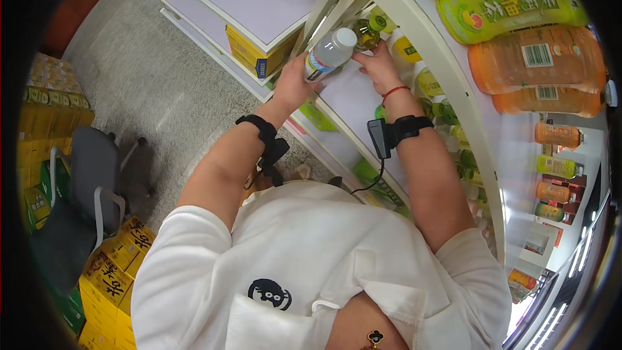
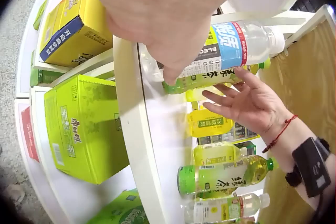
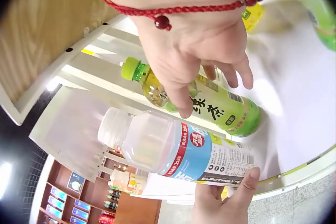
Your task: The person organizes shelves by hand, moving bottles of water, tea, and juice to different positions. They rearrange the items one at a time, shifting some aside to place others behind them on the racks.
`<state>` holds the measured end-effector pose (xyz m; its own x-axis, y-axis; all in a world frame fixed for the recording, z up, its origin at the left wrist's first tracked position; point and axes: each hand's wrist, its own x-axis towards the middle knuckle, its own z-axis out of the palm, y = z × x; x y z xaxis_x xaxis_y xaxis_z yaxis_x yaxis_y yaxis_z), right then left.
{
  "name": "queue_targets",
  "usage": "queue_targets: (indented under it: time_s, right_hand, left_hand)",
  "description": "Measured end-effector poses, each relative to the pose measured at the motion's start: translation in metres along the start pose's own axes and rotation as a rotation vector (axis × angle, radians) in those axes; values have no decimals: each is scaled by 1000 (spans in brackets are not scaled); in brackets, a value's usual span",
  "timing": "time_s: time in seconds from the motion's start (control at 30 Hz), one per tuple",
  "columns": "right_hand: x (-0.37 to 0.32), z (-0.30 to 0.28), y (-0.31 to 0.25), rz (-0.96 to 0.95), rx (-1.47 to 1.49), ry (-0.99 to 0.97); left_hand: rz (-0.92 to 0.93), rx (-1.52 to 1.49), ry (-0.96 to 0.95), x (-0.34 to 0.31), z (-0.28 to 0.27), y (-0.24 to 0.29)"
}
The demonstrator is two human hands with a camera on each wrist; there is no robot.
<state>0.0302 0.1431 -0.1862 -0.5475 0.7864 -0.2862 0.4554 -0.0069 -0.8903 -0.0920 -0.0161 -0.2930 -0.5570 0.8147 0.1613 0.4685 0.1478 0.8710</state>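
My left hand (image 1: 295, 84) grips the lower part of a clear electrolyte drink bottle (image 3: 152, 142) with a white cap and a blue, white and red label. The bottle is tilted at the shelf's front edge. Behind it on the white shelf (image 1: 346, 94) is a green tea bottle (image 3: 239, 113) with a green cap. My right hand (image 2: 257, 103), a red cord bracelet on its wrist, reaches in beside the tea bottle. Its fingers are extended and spread, the palm showing in the left wrist view. In the right wrist view its thumb overlaps the tea bottle's label.
More drink bottles (image 2: 226, 176) line the same shelf. A green carton (image 2: 86, 129) and a yellow carton (image 2: 79, 24) sit on neighbouring shelves. Large orange bottles (image 1: 538, 58) lie close on the upper right. A grey chair (image 1: 91, 181) and stacked yellow boxes (image 1: 110, 285) stand at the left.
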Motion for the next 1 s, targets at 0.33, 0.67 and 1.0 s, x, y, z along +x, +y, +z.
queue_targets:
  time_s: [0.33, 0.67, 1.0]
  right_hand:
    - [17, 11, 3, 176, 5, 31]
    - [34, 12, 7, 200, -40, -24]
    - [43, 16, 30, -152, -259, 37]
  left_hand:
    - [110, 87, 33, 6, 0, -3]
    - [80, 34, 59, 11, 5, -3]
    - [35, 127, 63, 10, 13, 0]
